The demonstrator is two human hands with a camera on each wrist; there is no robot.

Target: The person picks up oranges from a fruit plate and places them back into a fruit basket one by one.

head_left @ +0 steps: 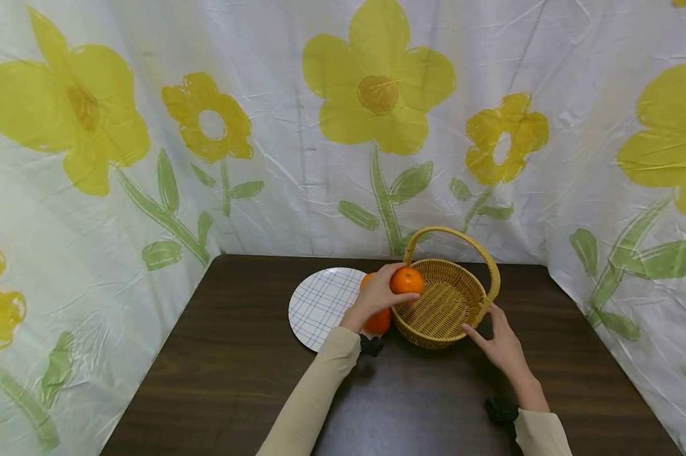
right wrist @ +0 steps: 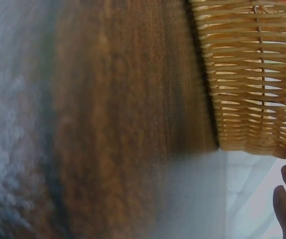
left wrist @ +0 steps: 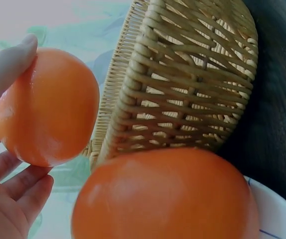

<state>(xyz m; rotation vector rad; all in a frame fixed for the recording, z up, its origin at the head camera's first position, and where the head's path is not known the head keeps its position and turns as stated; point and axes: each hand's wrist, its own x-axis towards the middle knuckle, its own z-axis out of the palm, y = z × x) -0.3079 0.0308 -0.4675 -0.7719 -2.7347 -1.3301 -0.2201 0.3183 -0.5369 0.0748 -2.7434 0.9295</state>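
Honestly, it's all coming down to where the fruit is sitting against the rim. Your left hand (head_left: 379, 291) is grasping a round fruit (head_left: 407, 280), thumb on one side and fingers on the other, and you're holding it a little above the left edge of the basket (head_left: 442, 307). From your seat, the opening is lying to the fruit's right and lower, so I'd say the line to the middle is running rightward and down. No long axis to fuss over, the thing is looking pretty much round. The handle (head_left: 493, 278) is arching from back left to front right, and its left foot is showing close by the fruit, so you're probably wanting to mind that. Your right hand (head_left: 505, 345) is touching the basket's right side; can't tell if it's actually pinching. More fruit (head_left: 378, 322) is peeking out around your left wrist, by the plate (head_left: 320, 304).
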